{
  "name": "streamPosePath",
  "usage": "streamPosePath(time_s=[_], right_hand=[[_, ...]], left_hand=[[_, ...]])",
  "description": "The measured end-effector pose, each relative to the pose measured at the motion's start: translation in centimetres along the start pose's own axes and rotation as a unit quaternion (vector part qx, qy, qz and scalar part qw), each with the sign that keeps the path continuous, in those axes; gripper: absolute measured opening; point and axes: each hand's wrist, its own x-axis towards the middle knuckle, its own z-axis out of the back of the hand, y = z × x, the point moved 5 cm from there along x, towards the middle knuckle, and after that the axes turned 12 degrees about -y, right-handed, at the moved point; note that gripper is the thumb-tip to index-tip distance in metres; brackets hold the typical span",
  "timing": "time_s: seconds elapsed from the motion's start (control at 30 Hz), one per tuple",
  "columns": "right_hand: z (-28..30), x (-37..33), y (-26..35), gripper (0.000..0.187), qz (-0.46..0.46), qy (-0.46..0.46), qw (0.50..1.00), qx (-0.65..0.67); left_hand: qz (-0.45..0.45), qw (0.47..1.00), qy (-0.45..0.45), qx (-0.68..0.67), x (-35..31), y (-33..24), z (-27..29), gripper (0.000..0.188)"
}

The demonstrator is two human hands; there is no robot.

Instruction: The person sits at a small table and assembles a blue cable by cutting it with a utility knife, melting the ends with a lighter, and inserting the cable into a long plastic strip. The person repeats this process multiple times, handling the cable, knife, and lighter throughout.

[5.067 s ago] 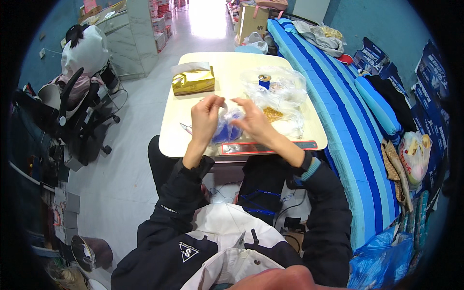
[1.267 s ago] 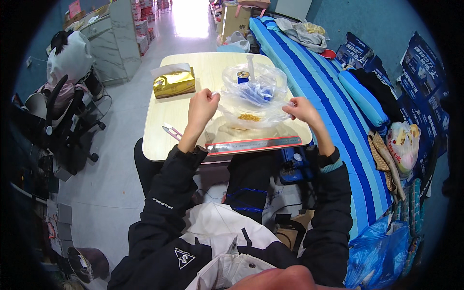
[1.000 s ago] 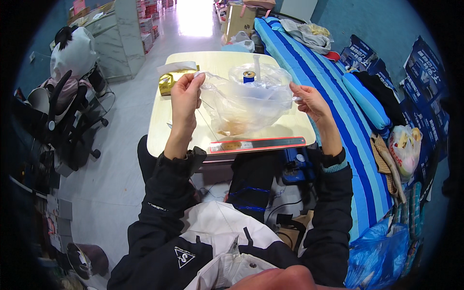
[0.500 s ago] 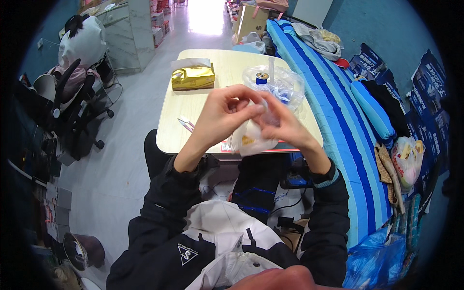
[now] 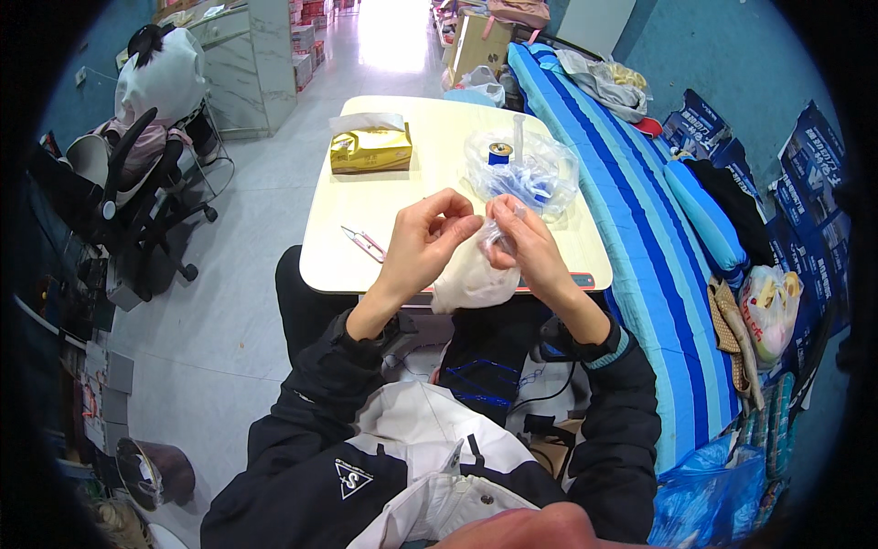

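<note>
A whitish, soft pouch-like bag hangs at the near edge of the table, its top gathered up. My right hand pinches that gathered top between thumb and fingers. Close beside it on the left, my left hand has thumb and fingertips pressed together near the bag's neck; anything between them is too small to make out. Pinkish thread snips lie on the table left of my left hand. Beyond my right hand sits a clear plastic bag with blue-and-white items and a blue spool.
A yellow tissue pack stands at the far left of the pale table. A ruler lies by its near right edge. A blue-striped bed runs along the right; an office chair stands left.
Both hands have come down and a little apart from their raised, touching position. The whitish bag now hangs from my right hand's pinch, its gathered top in plainer view.
</note>
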Motion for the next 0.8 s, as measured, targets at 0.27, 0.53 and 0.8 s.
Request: streamPosePath(time_s=[0.27, 0.53, 0.8], right_hand=[[0.7, 0.0, 0.9, 0.022, -0.028, 0.118, 0.993, -0.012], [0.4, -1.5, 3.2, 0.014, 0.393, -0.075, 0.833, -0.383], [-1.5, -3.8, 3.7, 0.029, 0.603, -0.067, 0.682, -0.408]], left_hand=[[-0.124, 0.986, 0.077, 0.079, -0.2, 0.3, -1.0, 0.034], [0.004, 0.988, 0.155, -0.026, -0.7, 1.7, -0.2, 0.022], [0.148, 0.962, 0.173, -0.151, -1.5, 1.9, -1.0, 0.027]])
